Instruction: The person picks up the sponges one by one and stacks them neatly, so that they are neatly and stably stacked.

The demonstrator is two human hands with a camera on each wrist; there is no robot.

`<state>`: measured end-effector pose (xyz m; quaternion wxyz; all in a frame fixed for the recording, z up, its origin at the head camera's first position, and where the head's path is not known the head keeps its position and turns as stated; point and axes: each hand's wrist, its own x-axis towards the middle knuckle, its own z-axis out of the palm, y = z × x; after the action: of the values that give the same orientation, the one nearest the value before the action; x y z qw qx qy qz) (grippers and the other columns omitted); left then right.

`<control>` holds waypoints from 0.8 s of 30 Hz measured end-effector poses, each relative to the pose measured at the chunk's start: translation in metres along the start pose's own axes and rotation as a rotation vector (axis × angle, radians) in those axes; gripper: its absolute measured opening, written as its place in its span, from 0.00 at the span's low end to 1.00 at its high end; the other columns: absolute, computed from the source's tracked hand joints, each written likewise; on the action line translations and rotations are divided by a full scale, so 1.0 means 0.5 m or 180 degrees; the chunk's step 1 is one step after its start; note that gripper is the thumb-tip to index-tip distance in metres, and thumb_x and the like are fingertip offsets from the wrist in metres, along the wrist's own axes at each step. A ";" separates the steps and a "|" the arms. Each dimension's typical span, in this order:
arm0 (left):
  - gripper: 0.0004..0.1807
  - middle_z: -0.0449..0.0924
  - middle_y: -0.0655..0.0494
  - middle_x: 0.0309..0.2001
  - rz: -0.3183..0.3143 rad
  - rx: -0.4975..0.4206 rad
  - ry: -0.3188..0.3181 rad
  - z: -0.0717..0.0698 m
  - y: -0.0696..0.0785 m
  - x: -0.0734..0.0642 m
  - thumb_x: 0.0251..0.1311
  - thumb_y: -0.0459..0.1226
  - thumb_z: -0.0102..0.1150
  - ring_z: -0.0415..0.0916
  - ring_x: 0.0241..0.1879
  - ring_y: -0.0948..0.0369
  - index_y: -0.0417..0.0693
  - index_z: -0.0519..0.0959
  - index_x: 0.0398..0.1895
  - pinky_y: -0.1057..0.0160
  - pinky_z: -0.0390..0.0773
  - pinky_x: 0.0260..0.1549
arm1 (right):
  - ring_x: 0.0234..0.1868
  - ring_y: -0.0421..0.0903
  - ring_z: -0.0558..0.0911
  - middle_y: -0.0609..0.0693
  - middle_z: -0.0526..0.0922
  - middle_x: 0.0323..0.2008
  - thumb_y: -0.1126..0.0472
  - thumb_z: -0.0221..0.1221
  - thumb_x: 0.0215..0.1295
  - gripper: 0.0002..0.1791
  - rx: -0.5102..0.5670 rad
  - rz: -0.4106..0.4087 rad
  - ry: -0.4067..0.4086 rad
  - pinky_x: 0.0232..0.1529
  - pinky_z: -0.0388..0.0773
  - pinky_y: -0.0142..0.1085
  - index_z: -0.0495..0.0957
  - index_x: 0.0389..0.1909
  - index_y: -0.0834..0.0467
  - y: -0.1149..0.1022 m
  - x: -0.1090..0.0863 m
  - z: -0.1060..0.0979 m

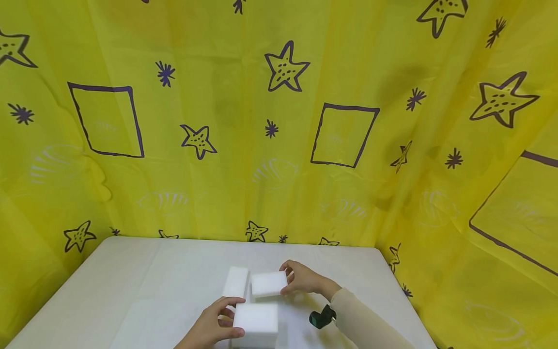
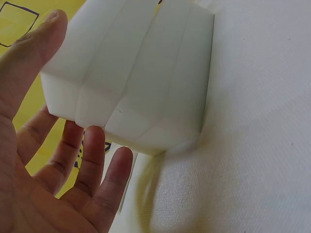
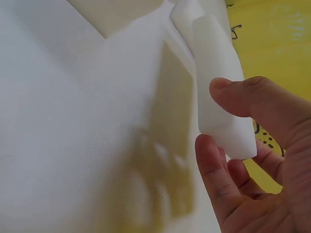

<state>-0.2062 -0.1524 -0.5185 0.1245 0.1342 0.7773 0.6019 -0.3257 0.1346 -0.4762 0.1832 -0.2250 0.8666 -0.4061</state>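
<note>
On a white surface (image 1: 131, 291), roughly midway between its left and right edges, a person's left hand (image 1: 212, 322) grips a layered white stack (image 1: 257, 319) between thumb and fingers. Nearer the far edge, the right hand (image 1: 305, 278) pinches a white block (image 1: 267, 284) by its right end. Just left of that block is a long white piece (image 1: 236, 281). A yellow curtain (image 1: 235, 189) printed with stars hangs behind.

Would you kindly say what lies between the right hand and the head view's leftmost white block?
In the head view, another white block, pinched by the right hand, lies between them.
</note>
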 end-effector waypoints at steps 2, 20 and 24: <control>0.38 0.73 0.49 0.45 0.0004 -0.0018 -0.0013 0.000 0.000 0.001 0.51 0.45 0.75 0.81 0.40 0.54 0.43 0.71 0.65 0.58 0.82 0.36 | 0.42 0.49 0.80 0.54 0.74 0.42 0.68 0.74 0.49 0.28 -0.0013 -0.0004 0.0010 0.44 0.79 0.42 0.71 0.50 0.62 -0.002 -0.004 0.000; 0.38 0.73 0.49 0.44 0.0025 -0.0026 -0.0020 -0.001 0.000 0.000 0.51 0.45 0.75 0.80 0.39 0.55 0.42 0.71 0.64 0.59 0.81 0.36 | 0.39 0.45 0.78 0.52 0.75 0.41 0.66 0.74 0.49 0.28 -0.0051 -0.0237 0.0027 0.38 0.75 0.33 0.71 0.49 0.63 -0.011 -0.031 -0.010; 0.38 0.73 0.49 0.44 0.0032 -0.0024 -0.0030 -0.001 -0.001 0.000 0.51 0.45 0.75 0.80 0.39 0.55 0.43 0.71 0.65 0.60 0.81 0.36 | 0.38 0.45 0.78 0.51 0.75 0.41 0.66 0.74 0.49 0.27 -0.0045 -0.0245 0.0015 0.38 0.75 0.33 0.71 0.49 0.63 -0.012 -0.034 -0.010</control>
<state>-0.2066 -0.1531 -0.5190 0.1256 0.1405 0.7738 0.6048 -0.3124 0.1433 -0.4661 0.1638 -0.2584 0.8606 -0.4071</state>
